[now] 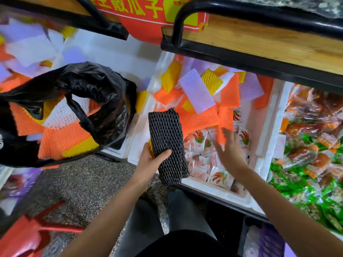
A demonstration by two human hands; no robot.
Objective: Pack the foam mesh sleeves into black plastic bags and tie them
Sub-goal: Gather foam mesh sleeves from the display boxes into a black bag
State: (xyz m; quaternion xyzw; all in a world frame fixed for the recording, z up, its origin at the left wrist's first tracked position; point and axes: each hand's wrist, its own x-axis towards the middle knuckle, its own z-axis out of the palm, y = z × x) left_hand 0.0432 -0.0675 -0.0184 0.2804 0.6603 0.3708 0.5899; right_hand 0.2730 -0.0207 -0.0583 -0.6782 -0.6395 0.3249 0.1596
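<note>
While the left hand (151, 160) grips a black mesh sleeve (167, 138) just below centre, thumb curled across its front and a yellow sleeve (150, 147) tucked behind it, the right hand (230, 147) hangs at 4 o'clock with fingers spread, blurred, over a white foam box (137, 145). An orange sleeve (220, 134) lies at its fingertips; whether they touch I cannot tell. More sleeves (200, 89) are heaped in the box at 1 o'clock, above small snack packets (219, 175). At 9 o'clock a black bag (96, 86) gapes open, holding orange, white and yellow sleeves (61, 140).
</note>
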